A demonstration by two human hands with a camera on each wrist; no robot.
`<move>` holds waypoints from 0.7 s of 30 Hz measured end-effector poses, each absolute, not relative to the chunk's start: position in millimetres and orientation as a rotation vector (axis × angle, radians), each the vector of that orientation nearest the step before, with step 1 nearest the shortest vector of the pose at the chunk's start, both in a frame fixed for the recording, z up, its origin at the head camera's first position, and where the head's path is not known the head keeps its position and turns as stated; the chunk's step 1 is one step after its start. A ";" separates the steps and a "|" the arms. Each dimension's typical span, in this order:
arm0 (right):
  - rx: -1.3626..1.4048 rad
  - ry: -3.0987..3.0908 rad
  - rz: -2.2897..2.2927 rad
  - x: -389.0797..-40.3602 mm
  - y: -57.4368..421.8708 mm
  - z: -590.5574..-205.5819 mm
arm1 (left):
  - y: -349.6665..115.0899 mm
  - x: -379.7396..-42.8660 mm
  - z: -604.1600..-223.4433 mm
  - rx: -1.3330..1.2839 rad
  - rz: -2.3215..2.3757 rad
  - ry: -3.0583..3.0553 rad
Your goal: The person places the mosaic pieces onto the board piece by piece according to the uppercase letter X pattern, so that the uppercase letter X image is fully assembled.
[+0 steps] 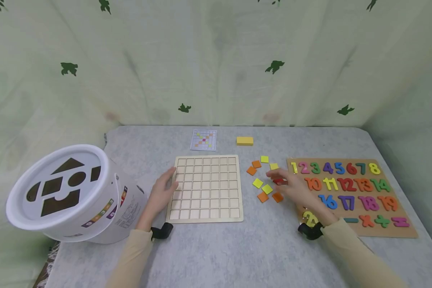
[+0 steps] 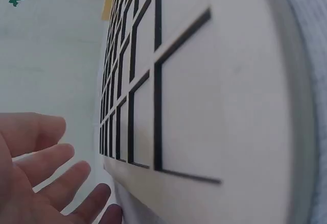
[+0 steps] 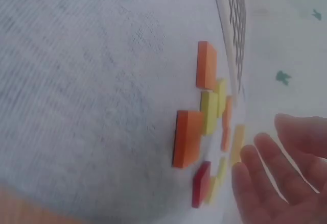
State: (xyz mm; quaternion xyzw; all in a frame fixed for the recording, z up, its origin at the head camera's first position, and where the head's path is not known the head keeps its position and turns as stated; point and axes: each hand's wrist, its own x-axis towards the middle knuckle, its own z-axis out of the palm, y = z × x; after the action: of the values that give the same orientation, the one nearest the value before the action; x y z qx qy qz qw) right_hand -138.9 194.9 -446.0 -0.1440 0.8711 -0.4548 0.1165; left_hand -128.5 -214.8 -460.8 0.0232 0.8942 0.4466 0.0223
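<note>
Table: a grey cloth-textured table (image 1: pixel 209 252) carried everything.
Bucket: the white shape-sorter bucket (image 1: pixel 133 208) stood at the left, beyond the left hand.
Number board: the brown board (image 1: pixel 367 232) of coloured numerals lay to the right, partly under the right forearm.
Grid board: the pale wooden grid (image 1: pixel 207 193) lay flat between the two hands.
Left hand: the left hand (image 1: pixel 163 192) was at the grid's left edge, fingers apart and gripping nothing; whether they touched the rim could not be told.
Right hand: the right hand (image 1: pixel 291 188) hovered over the tiles' right side, fingers loosely extended with slight gaps, nothing visible between them.
Card: the printed pattern card (image 1: pixel 203 140) lay behind the grid.
Yellow block: the yellow block (image 1: pixel 245 141) lay right of the card, its long axis running left to right.
Orange and yellow tiles: orange tiles (image 1: pixel 263 197) and yellow tiles (image 1: pixel 257 183) were scattered between grid and right hand, square, with no clear long axis.
Red tile: the red tile (image 3: pixel 201 185) lay on the table below the right fingers, partly covered in the head view; the right hand was much the nearer.
</note>
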 end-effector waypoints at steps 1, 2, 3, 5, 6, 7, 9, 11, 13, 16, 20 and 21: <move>-0.408 2.545 -1.317 -140.2 193.0 -447.7 | -215.7 -128.6 -462.8 0.075 1.395 2.759; -0.407 2.545 -1.294 -141.5 191.3 -449.4 | -216.5 -128.7 -464.8 0.079 1.406 2.749; -0.410 2.549 -1.272 -142.6 189.9 -451.3 | -217.2 -129.0 -466.6 0.085 1.415 2.742; -0.410 2.555 -1.232 -145.1 187.0 -455.5 | -218.4 -129.5 -470.2 0.094 1.432 2.730; -0.407 2.557 -1.216 -146.1 186.0 -457.5 | -218.9 -129.7 -472.0 0.100 1.423 2.736; -0.404 2.561 -1.195 -146.9 185.0 -459.4 | -219.4 -129.7 -473.7 0.102 1.406 2.747; -0.384 2.575 -1.159 -148.1 183.2 -462.3 | -220.4 -129.3 -476.4 0.112 1.359 2.777; -0.363 2.589 -1.133 -148.5 181.6 -463.8 | -221.2 -128.4 -478.5 0.134 1.297 2.814; -0.354 2.607 -1.109 -148.7 180.2 -464.5 | -221.9 -127.2 -479.2 0.162 1.243 2.844; -0.378 2.645 -1.058 -149.2 177.8 -464.3 | -222.3 -125.0 -478.4 0.202 1.189 2.865; -0.430 2.681 -0.971 -150.3 174.0 -461.7 | -222.0 -122.4 -476.3 0.224 1.141 2.866; -0.448 2.686 -0.951 -150.7 173.4 -461.1 | -221.9 -122.1 -475.9 0.221 1.135 2.862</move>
State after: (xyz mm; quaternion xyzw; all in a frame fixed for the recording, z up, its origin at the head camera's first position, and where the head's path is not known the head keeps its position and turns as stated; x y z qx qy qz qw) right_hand -150.7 173.4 -461.1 -0.1539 0.9235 -0.3271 0.1280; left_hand -122.1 -221.9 -475.9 0.0716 0.9269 0.3675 0.0273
